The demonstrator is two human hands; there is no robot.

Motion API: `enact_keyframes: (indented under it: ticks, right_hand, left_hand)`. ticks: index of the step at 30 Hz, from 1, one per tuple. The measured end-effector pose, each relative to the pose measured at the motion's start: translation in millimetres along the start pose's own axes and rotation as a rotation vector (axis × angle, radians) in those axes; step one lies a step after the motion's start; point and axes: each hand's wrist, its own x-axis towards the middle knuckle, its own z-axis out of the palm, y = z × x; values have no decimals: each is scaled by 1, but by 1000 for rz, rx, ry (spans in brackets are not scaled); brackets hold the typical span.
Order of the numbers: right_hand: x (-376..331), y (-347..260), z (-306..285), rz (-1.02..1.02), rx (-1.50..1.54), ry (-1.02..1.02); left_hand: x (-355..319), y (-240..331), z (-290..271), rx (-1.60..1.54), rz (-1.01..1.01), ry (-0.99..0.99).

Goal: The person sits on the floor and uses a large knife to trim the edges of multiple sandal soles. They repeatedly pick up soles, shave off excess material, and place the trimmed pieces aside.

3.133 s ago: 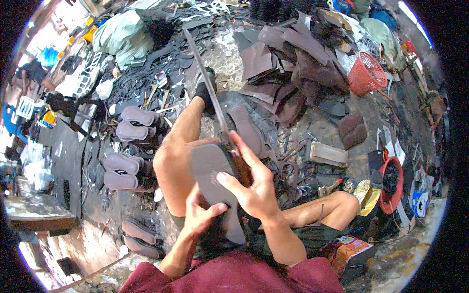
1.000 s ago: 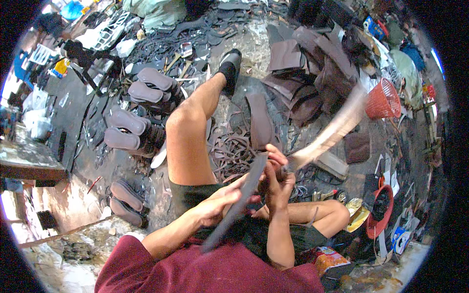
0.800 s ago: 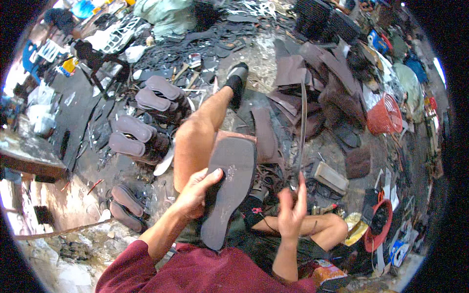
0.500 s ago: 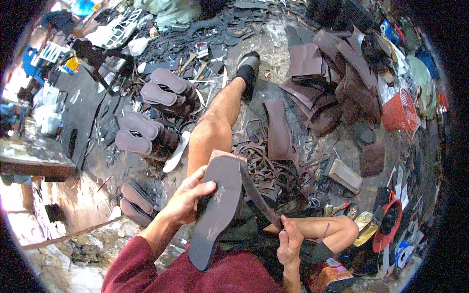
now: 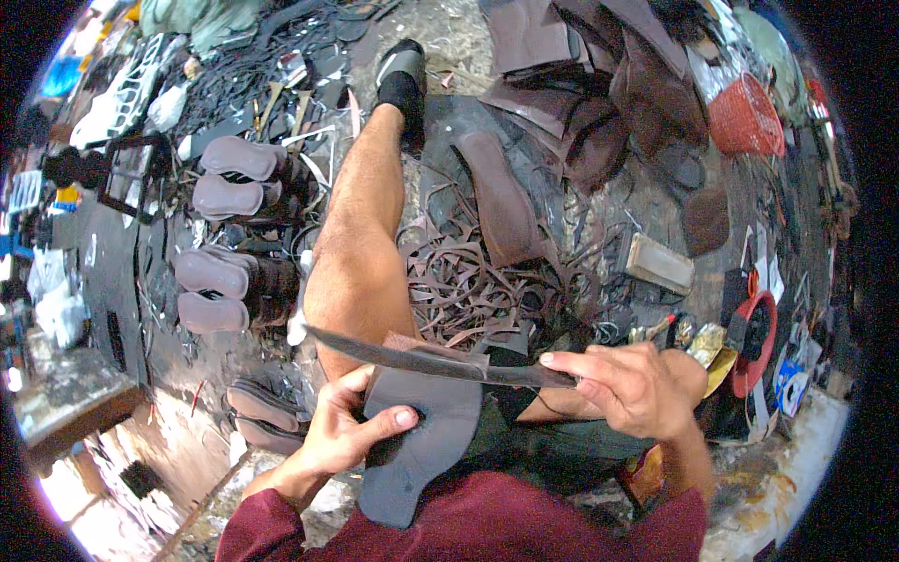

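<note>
- To your left, stacked grey-brown soles (image 5: 213, 273) stood in two groups, with another pair of soles (image 5: 267, 403) nearer you.
- Your left grip (image 5: 351, 426) was closed on the left edge of the dark sole (image 5: 417, 440), thumb flat on its upward face, the other fingers mostly hidden.
- That dark sole sat just before your maroon shirt (image 5: 524, 525), narrow end toward you.
- The long blade (image 5: 421, 362) crossed the sole's wide end, tip to the left; you could not tell whether its edge touched.
- Beyond it lay tangled brown strips (image 5: 473, 290), then a brown sole-shaped piece (image 5: 501, 201).
- Your right grip (image 5: 632, 386) was wrapped around the blade's right end, forefinger stretched along it.
- Farther right stood a red basket (image 5: 746, 117).
</note>
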Motion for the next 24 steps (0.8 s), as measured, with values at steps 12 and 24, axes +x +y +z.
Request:
enact_keyframes:
  ticks: [12, 24]
  right_hand:
    - [56, -10, -2, -56, 332, -279]
    - [-40, -57, 86, 312, 871, 678]
  left_hand:
    - [21, 9, -12, 280, 4, -579]
    - [42, 5, 104, -644, 300, 202]
